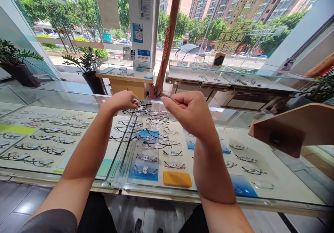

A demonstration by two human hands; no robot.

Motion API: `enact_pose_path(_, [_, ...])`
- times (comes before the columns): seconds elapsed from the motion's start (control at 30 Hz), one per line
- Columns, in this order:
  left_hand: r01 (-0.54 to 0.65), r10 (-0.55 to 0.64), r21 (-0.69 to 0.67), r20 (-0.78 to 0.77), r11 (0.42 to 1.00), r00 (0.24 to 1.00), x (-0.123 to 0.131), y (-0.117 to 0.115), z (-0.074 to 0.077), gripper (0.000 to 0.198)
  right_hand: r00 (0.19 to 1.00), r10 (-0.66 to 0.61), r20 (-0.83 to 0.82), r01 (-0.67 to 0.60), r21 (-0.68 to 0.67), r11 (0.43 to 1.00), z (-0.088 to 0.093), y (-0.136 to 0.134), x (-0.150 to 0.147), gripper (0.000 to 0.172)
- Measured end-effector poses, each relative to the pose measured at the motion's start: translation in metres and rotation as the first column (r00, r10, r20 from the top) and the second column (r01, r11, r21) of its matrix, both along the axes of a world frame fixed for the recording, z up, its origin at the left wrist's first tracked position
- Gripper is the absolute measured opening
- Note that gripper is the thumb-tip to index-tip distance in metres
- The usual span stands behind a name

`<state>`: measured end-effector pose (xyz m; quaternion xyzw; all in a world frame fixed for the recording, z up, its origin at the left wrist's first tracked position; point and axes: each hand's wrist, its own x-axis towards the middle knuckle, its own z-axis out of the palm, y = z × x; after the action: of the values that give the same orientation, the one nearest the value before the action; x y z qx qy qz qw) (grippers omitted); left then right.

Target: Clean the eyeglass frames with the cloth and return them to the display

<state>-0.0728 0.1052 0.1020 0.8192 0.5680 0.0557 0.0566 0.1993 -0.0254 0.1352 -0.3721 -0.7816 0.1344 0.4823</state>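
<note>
My left hand (pixel 120 100) is closed above the glass display counter (pixel 122 156), its fingers bent down. A small whitish bit (pixel 135 101) shows at its fingertips, too small to name. Just under them lies a dark-framed pair of eyeglasses (pixel 138 109); whether the fingers touch it I cannot tell. To the right, my right hand (pixel 190 110) is raised over the counter with fingers curled in and thumb pointing left. Anything inside it is hidden. Between my forearms several eyeglasses (pixel 127 129) are lined up in a column toward me.
Under the glass, more eyeglasses (pixel 173 165) lie in rows, with an orange case (pixel 177 179) near the front. A brown wooden piece (pixel 281 130) juts in at right. Beyond stand a wooden pole (pixel 171 27), another display case (pixel 200 76) and a potted plant (pixel 91 76).
</note>
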Motion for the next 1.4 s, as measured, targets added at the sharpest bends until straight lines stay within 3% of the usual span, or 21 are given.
enact_pose_path(0.1, [-0.053,0.04,-0.085,-0.148,0.995,0.988,0.002,0.021,-0.021,0.022,0.999,-0.001,0.047,0.0,0.029,1.0,0.0,0.0,0.001,0.053])
enact_pose_path(0.23, [-0.122,0.085,-0.159,-0.218,0.98,0.972,0.001,0.037,-0.042,0.025,1.0,-0.02,0.017,0.018,0.133,0.991,-0.002,0.003,0.002,0.045])
enact_pose_path(0.57, [-0.177,0.113,-0.193,-0.304,0.965,0.946,-0.005,0.056,-0.071,0.025,0.997,-0.05,0.056,0.039,0.185,0.982,-0.002,0.002,0.001,0.041])
enact_pose_path(1.07, [-0.217,0.148,-0.183,-0.331,0.959,0.932,0.0,0.059,-0.083,0.025,0.996,-0.029,0.087,0.013,0.179,0.984,-0.002,0.003,-0.001,0.04])
enact_pose_path(1.4, [-0.293,0.29,0.026,-0.255,0.956,0.922,0.018,0.057,-0.087,0.037,0.996,-0.03,0.089,0.014,0.176,0.984,-0.002,0.002,-0.001,0.041])
